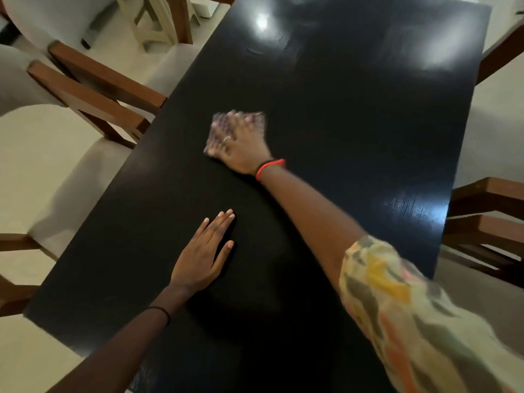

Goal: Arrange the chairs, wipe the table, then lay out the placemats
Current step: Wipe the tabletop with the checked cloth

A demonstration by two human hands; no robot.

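Observation:
A long black table (354, 123) fills the middle of the head view. My right hand (241, 146) reaches out over its centre and presses a pale cloth (259, 119) flat against the top with straight, spread fingers; hand and cloth are blurred. The cloth shows only around the fingers. My left hand (202, 253) lies flat on the table nearer to me, fingers straight, holding nothing. No placemats are in view.
Wooden chairs with pale cushions (93, 80) stand along the table's left side. More wooden chair frames (487, 222) stand at the right side. Pale floor shows at the far end, with a light wooden frame (158, 21) beyond the chairs.

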